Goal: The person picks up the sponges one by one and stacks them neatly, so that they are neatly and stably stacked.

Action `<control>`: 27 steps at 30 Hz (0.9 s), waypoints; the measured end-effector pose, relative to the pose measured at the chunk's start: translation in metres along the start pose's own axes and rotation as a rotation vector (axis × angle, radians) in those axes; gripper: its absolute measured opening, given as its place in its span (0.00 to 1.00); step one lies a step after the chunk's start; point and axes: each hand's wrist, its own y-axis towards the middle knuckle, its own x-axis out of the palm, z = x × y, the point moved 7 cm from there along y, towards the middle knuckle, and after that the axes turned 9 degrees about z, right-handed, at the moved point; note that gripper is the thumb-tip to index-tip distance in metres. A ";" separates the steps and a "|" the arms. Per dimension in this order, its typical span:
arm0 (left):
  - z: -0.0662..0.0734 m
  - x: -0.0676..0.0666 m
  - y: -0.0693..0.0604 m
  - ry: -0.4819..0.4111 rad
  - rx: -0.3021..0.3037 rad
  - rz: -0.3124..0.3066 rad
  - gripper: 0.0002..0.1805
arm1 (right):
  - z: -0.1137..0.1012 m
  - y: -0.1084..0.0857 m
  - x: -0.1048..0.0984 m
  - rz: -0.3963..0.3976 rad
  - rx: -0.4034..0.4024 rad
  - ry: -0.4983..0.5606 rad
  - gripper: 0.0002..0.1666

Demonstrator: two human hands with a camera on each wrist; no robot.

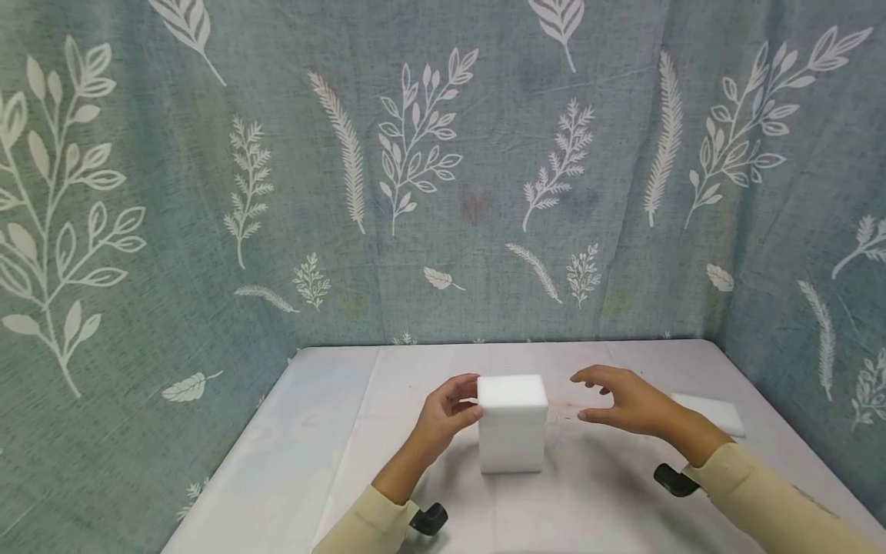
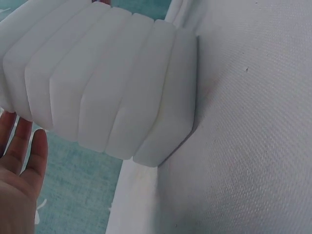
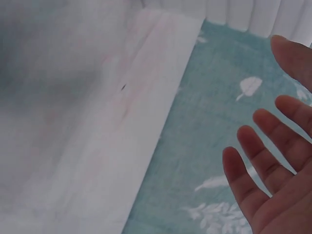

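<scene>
A stack of several white sponge-like slabs [image 1: 512, 442] stands upright on the table. The left wrist view shows the layers of this stack [image 2: 107, 83] pressed flat against one another, with slightly uneven edges. My left hand [image 1: 441, 414] touches the stack's left side near the top, its fingers fairly straight in the left wrist view. To the right of the stack, and apart from it, my right hand [image 1: 628, 403] hovers with fingers spread and holds nothing. Behind the right wrist lies a single white slab [image 1: 713, 414], partly hidden by the forearm.
A white cloth [image 1: 388, 446] with creases and faint pink marks covers the table. Green-grey curtains with white leaf prints [image 1: 443, 169] hang at the back and both sides. Dark wrist-worn devices [image 1: 429, 519] sit below both sleeves.
</scene>
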 end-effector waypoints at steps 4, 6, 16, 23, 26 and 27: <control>0.001 0.000 0.000 0.012 0.003 0.006 0.28 | 0.013 -0.005 0.000 -0.007 0.036 -0.013 0.32; -0.003 -0.001 0.000 0.005 0.004 0.006 0.28 | 0.020 -0.008 -0.002 -0.013 0.052 -0.026 0.32; -0.030 -0.005 0.009 -0.015 0.016 0.010 0.29 | 0.064 -0.022 -0.015 -0.046 0.171 -0.098 0.35; -0.030 -0.006 0.008 -0.006 0.040 0.021 0.26 | 0.090 -0.035 -0.017 -0.052 0.216 -0.135 0.35; -0.030 -0.006 0.008 -0.007 0.038 0.022 0.27 | 0.097 -0.041 -0.018 -0.049 0.218 -0.149 0.35; -0.030 -0.006 0.008 -0.008 0.036 0.022 0.27 | 0.099 -0.043 -0.019 -0.045 0.218 -0.152 0.35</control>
